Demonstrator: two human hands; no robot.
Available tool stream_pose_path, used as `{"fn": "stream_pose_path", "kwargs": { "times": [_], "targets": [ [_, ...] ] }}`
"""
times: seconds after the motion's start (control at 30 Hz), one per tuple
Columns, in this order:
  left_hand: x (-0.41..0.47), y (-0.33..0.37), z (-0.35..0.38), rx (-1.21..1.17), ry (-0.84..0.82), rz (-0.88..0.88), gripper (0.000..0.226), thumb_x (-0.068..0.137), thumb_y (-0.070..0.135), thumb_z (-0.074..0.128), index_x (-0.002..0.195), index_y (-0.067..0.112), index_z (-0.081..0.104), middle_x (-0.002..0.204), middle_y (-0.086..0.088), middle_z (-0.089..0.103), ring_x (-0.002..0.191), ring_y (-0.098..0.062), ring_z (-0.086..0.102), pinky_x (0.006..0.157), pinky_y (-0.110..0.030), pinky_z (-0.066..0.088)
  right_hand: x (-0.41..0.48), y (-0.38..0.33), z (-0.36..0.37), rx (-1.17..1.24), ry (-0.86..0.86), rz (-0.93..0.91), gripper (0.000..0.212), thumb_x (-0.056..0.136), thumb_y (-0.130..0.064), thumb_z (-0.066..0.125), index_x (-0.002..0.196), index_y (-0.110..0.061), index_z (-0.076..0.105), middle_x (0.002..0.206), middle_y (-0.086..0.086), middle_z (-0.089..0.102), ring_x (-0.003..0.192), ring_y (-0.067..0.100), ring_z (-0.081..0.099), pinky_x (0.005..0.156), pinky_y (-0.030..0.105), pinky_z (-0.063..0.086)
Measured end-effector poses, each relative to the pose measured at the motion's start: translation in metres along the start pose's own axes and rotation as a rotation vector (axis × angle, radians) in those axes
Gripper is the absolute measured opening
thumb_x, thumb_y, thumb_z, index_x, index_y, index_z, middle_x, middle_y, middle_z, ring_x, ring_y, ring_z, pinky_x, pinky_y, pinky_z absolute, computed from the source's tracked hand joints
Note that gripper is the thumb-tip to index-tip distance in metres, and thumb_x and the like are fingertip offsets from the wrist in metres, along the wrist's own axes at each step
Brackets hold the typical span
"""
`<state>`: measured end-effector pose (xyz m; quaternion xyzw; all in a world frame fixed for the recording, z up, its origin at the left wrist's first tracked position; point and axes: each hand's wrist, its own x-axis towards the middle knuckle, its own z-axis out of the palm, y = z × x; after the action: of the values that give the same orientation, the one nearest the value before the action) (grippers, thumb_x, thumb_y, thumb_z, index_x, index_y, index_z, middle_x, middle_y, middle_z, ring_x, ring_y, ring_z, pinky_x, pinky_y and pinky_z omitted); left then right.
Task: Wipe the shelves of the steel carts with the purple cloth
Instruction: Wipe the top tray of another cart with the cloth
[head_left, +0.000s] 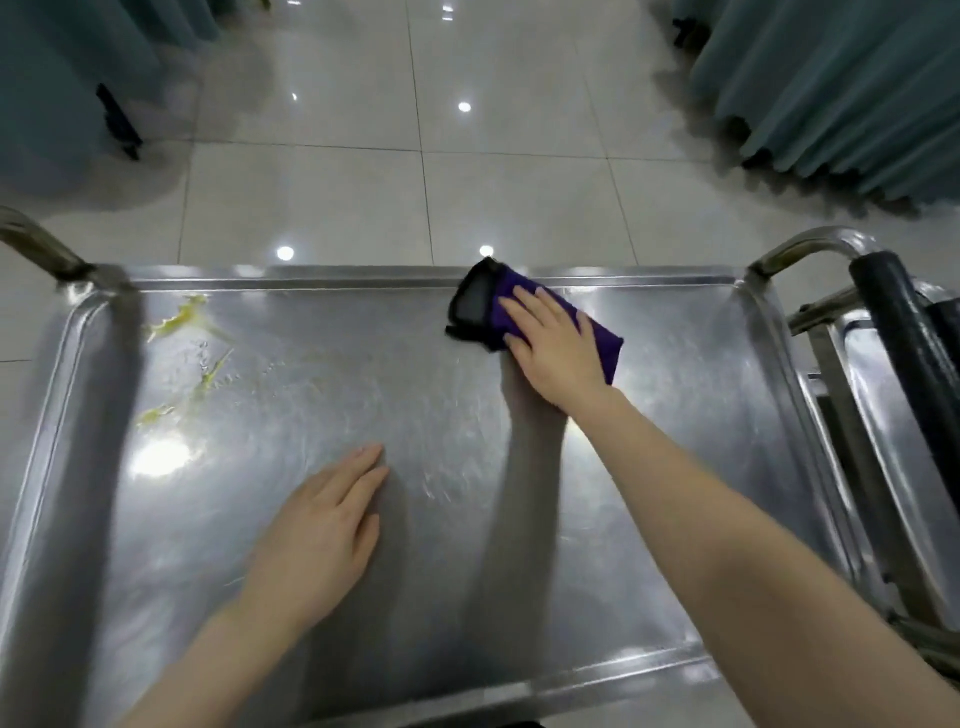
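Observation:
The top shelf of a steel cart fills the lower half of the view. My right hand lies flat on the folded purple cloth near the shelf's far rim, right of centre, pressing it onto the steel. The cloth has a black and grey panel at its left end. My left hand rests flat on the bare steel in the near middle, fingers together, holding nothing. Yellowish smears streak the far left part of the shelf.
A second steel cart with a black-wrapped bar stands close on the right. Curved steel handles rise at both ends of the shelf. Teal drapes hang at the far right and far left over a glossy tiled floor.

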<state>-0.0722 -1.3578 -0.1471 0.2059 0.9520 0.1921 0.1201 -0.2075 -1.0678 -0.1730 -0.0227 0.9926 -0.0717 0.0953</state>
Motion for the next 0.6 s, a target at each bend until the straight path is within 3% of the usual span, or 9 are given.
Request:
{"fn": "stream_pose_path", "kwargs": {
  "times": [0.07, 0.13, 0.23, 0.33, 0.43, 0.5, 0.6],
  "targets": [
    [0.001, -0.001, 0.003, -0.019, 0.0, -0.023, 0.041, 0.086, 0.02, 0.055, 0.123, 0.004, 0.063, 0.137, -0.008, 0.055, 0.12, -0.029, 0.058, 0.102, -0.043, 0.043, 0.017, -0.014, 0.003, 0.031, 0.054, 0.137, 0.047, 0.102, -0.037, 0.035, 0.148, -0.034, 0.031, 0.159, -0.013, 0.02, 0.147, 0.01, 0.011, 0.116, 0.052, 0.014],
    [-0.001, -0.001, 0.004, -0.048, -0.009, -0.043, 0.043, 0.08, 0.011, 0.07, 0.122, 0.004, 0.064, 0.136, -0.009, 0.056, 0.119, -0.029, 0.058, 0.102, -0.043, 0.044, 0.003, -0.034, 0.011, 0.001, 0.085, 0.161, 0.047, 0.102, -0.035, 0.035, 0.149, -0.034, 0.031, 0.158, -0.013, 0.022, 0.147, 0.011, 0.013, 0.115, 0.052, 0.013],
    [-0.005, -0.005, -0.001, -0.079, -0.012, -0.005, 0.047, 0.073, 0.007, 0.076, 0.119, 0.007, 0.067, 0.133, -0.008, 0.059, 0.115, -0.028, 0.062, 0.097, -0.042, 0.049, -0.058, -0.062, 0.026, -0.058, 0.051, -0.064, 0.049, 0.1, -0.036, 0.038, 0.148, -0.037, 0.031, 0.157, -0.015, 0.024, 0.147, 0.01, 0.014, 0.116, 0.049, 0.01],
    [-0.005, -0.015, -0.007, -0.081, -0.057, 0.057, 0.044, 0.077, 0.012, 0.072, 0.12, 0.012, 0.066, 0.131, -0.003, 0.06, 0.115, -0.023, 0.06, 0.098, -0.032, 0.047, -0.116, -0.077, 0.042, -0.119, -0.015, -0.374, 0.051, 0.096, -0.038, 0.041, 0.147, -0.036, 0.034, 0.156, -0.011, 0.03, 0.146, 0.014, 0.022, 0.116, 0.052, 0.017],
    [-0.01, -0.024, -0.013, -0.101, -0.05, 0.095, 0.038, 0.075, 0.005, 0.073, 0.113, 0.009, 0.07, 0.125, -0.006, 0.064, 0.11, -0.025, 0.063, 0.097, -0.035, 0.047, -0.09, -0.063, 0.032, -0.188, -0.06, -0.575, 0.05, 0.097, -0.044, 0.038, 0.146, -0.037, 0.037, 0.155, -0.009, 0.033, 0.144, 0.016, 0.028, 0.113, 0.052, 0.019],
    [-0.014, -0.03, -0.017, -0.069, 0.009, 0.048, 0.033, 0.075, 0.006, 0.071, 0.108, 0.008, 0.072, 0.123, -0.007, 0.066, 0.107, -0.027, 0.066, 0.097, -0.045, 0.045, -0.043, -0.057, 0.019, -0.201, -0.064, -0.538, 0.05, 0.098, -0.047, 0.034, 0.147, -0.036, 0.034, 0.156, -0.009, 0.031, 0.145, 0.016, 0.025, 0.115, 0.049, 0.022],
    [-0.029, -0.037, -0.015, -0.033, 0.022, -0.068, 0.04, 0.079, 0.017, 0.056, 0.116, 0.009, 0.069, 0.129, -0.006, 0.062, 0.117, -0.027, 0.061, 0.104, -0.047, 0.042, 0.015, -0.072, 0.013, -0.11, -0.004, -0.223, 0.05, 0.101, -0.046, 0.032, 0.149, -0.035, 0.03, 0.159, -0.01, 0.023, 0.147, 0.014, 0.015, 0.116, 0.045, 0.018]
  ]
}}
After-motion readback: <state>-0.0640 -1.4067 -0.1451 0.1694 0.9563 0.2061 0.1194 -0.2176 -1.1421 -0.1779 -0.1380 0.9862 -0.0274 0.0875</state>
